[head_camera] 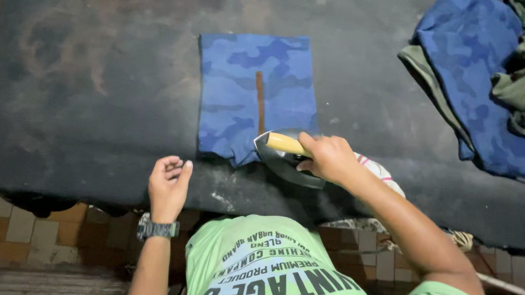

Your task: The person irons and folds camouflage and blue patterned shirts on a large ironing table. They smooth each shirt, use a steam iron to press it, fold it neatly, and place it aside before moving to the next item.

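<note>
Gripping the iron (285,158) handle, the right hand (327,158) should glide flat across the folded blue cloth (253,94); the left hand (168,182) hovers near, loosely curled, empty.

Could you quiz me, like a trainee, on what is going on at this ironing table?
1. True or false: the right hand grips the iron by its yellow handle.
2. Which garment lies under the iron? A) green sweater B) folded blue camouflage cloth C) white towel
3. What does the left hand hold?

Key: 1 true. 2 B. 3 nothing; it hovers with curled fingers over the dark table edge, a watch on its wrist.
</note>
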